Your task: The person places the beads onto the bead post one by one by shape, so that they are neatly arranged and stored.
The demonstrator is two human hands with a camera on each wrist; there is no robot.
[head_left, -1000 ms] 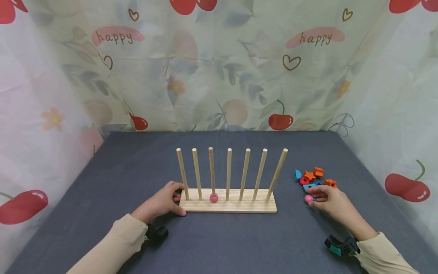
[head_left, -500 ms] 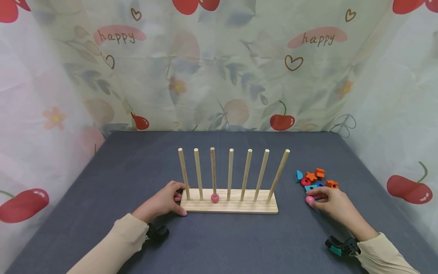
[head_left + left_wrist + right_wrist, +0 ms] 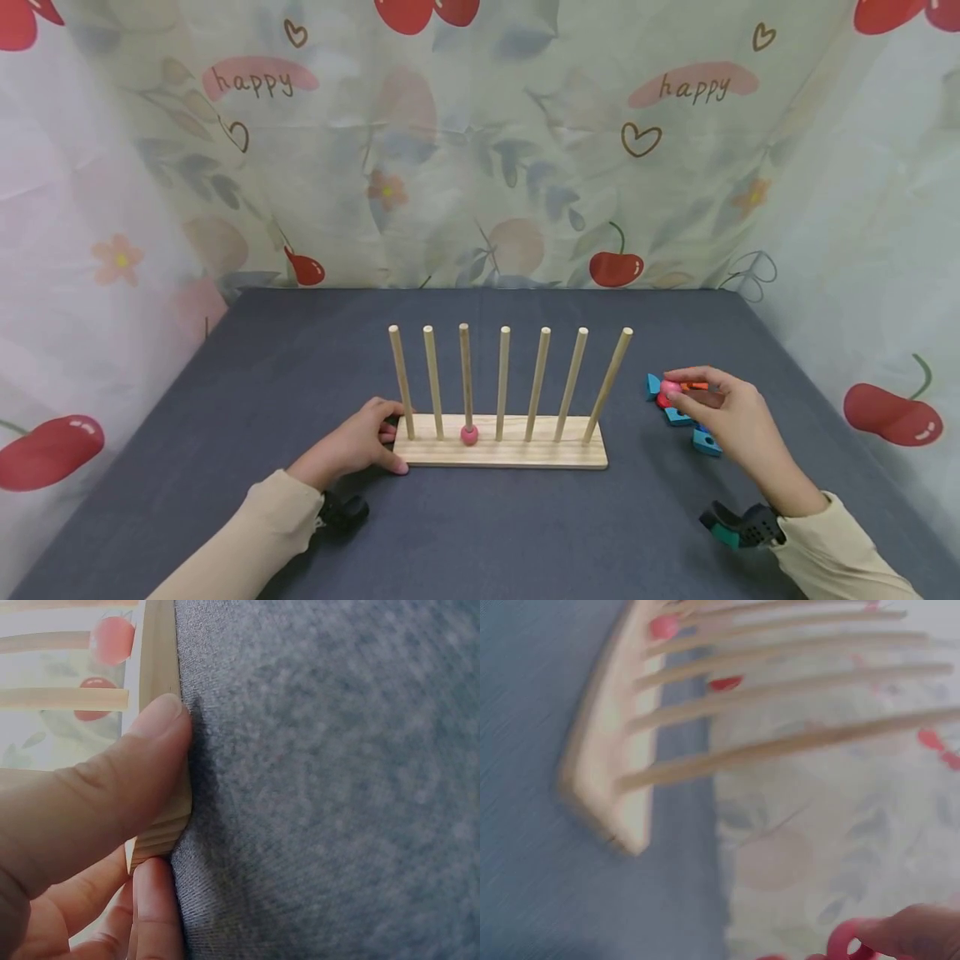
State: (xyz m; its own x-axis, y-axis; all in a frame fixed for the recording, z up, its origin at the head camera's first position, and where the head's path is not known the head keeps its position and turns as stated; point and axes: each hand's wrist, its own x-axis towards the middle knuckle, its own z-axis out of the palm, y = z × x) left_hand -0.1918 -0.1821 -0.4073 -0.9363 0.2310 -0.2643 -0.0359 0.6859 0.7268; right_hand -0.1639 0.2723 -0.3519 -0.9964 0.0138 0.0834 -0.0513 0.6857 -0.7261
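Observation:
A wooden peg board point(image 3: 551, 452) with several upright rods stands mid-table. One pink bead point(image 3: 469, 435) sits at the foot of its third rod from the left. My left hand point(image 3: 358, 442) grips the board's left end; in the left wrist view the thumb point(image 3: 154, 739) lies along the front edge, with other fingers round the end. Over the loose pieces at the right, my right hand point(image 3: 723, 417) pinches a second pink bead point(image 3: 669, 389) between thumb and fingers. The right wrist view shows this bead's hole point(image 3: 853, 945).
Near the right hand lie blue pieces point(image 3: 707, 442), a red piece point(image 3: 663, 401) and a partly hidden orange piece point(image 3: 696, 386). The hand covers part of this pile. A dark cloth point(image 3: 480, 533) covers the table, and a printed curtain point(image 3: 480, 167) hangs behind it.
My right hand has lifted the pink bead off the table and moved up and slightly back, uncovering a blue piece in front. The left hand keeps its place on the board.

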